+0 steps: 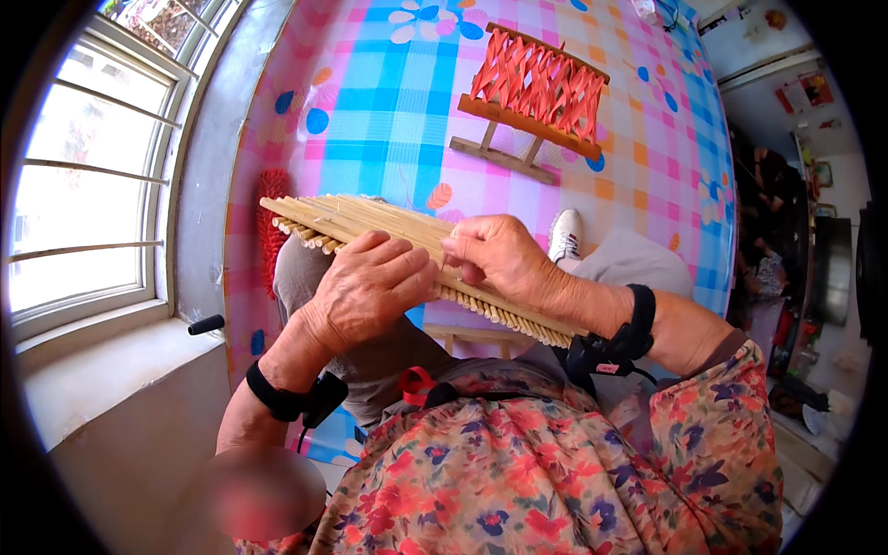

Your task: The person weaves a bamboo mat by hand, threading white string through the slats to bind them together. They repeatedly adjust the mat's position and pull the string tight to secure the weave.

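Note:
A mat of pale yellow stalks (388, 215), laid side by side with their cut ends showing along the near edge, lies across my lap, slanting down to the right. My left hand (375, 282) is closed over its near edge, fingers curled on top of the stalks. Just to the right, my right hand (499, 259) is held over the mat with thumb and forefinger pinched together. What sits in that pinch is too small to make out. Both wrists wear black straps with small dark devices.
Ahead stands a wooden stool (536, 88) with a red woven-strap seat. A red bristly thing (272, 222) lies left of my knee. A checked, flowered covering (388, 111) spreads over the floor. On the left are a barred window (88, 166) and its sill; dark clutter lies far right.

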### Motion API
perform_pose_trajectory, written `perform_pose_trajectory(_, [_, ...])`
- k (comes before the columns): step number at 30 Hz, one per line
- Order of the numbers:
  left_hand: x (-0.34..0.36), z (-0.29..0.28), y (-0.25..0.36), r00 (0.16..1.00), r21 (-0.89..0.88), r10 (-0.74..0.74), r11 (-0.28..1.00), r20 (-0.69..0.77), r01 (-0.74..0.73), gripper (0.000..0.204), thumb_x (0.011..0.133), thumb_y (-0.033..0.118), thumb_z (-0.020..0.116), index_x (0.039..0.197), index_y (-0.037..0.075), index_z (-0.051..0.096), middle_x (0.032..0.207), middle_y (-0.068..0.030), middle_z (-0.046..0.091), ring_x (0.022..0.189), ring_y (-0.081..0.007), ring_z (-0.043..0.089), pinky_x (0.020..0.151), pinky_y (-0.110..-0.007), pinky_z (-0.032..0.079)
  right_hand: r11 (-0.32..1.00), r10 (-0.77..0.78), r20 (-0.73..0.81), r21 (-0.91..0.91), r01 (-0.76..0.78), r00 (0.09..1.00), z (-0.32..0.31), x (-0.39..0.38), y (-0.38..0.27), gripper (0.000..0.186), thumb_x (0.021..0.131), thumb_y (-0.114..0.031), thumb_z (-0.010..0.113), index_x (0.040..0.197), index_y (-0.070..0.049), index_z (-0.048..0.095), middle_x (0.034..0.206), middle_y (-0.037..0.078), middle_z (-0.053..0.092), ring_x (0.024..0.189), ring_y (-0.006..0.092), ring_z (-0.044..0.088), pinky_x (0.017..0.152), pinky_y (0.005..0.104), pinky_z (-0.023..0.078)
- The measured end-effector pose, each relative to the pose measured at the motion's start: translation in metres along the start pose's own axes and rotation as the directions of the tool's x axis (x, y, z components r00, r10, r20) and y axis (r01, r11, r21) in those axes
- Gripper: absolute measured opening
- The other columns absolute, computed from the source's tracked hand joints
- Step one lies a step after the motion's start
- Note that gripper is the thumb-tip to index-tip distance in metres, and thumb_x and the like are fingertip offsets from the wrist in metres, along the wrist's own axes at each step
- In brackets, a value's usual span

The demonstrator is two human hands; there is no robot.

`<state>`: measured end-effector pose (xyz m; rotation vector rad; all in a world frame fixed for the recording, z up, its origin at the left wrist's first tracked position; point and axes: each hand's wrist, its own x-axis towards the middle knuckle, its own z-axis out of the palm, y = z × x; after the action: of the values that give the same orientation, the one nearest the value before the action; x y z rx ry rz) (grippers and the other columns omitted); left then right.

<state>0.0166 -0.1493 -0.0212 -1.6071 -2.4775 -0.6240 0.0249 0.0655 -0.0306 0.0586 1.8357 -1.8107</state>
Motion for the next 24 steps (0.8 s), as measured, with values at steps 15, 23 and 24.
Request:
perform_pose_trajectory(15, [0.005,-0.009,-0.012,1.0,-0.059,-0.022,0.998,0.019,0.023,0.031,0.074,0.026,0.071,0.1,0.01,0.06,0.099,-0.0031,0.062,0.095,-0.0222,0.059,0.085,-0.038,0.043,0.666,-0.395,0.002,0.69,0.285,0.919,-0.136,0.007,-0.106,0.019,0.099,-0.021,0.049,0.095,-0.004,0.056,0.075,0.002,0.055,0.061,0.0098,0.053,0.057,0.0263,0.045])
perform_pose_trajectory(23, [0.009,-0.008,-0.025,0.998,-0.076,-0.034,0.996,0.054,0.038,0.027,0.079,0.027,0.068,0.098,0.01,0.06,0.098,-0.0039,0.064,0.097,-0.0225,0.058,0.09,-0.041,0.041,0.935,-0.328,-0.643,-0.116,0.335,0.692,-0.239,-0.025,-0.095,0.014,0.093,-0.016,0.057,0.096,-0.003,0.061,0.064,-0.008,0.038,0.046,0.0008,0.03,0.038,0.019,0.024])
perform_pose_trajectory(24, [0.012,-0.011,-0.027,0.995,-0.079,-0.038,0.996,0.097,0.046,0.029,0.078,0.025,0.069,0.101,0.009,0.06,0.101,-0.0054,0.063,0.101,-0.0231,0.058,0.098,-0.044,0.038,0.959,-0.276,-0.495,-0.08,0.273,0.824,-0.2,-0.015,-0.077,0.014,0.092,-0.016,0.058,0.095,-0.004,0.063,0.064,-0.008,0.039,0.047,0.0008,0.031,0.039,0.0177,0.026])
